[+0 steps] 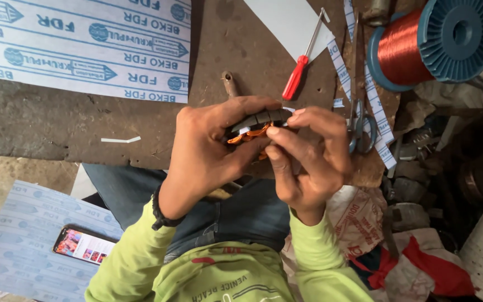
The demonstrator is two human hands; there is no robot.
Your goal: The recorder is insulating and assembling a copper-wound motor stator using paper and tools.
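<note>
My left hand (208,151) wraps around a small dark metal motor core (261,118) with orange copper windings showing beneath it. My right hand (308,154) pinches the core's right end, its fingertips on a small white paper strip at the core's edge. Both hands meet over the front edge of the brown work board (236,45). Most of the core is hidden by my fingers.
A red-handled screwdriver (297,75) lies on the board behind my hands, scissors (359,126) to the right among printed paper strips. A blue spool of copper wire (431,42) stands top right. Printed white sheet (85,45) top left; a phone (83,246) lies bottom left.
</note>
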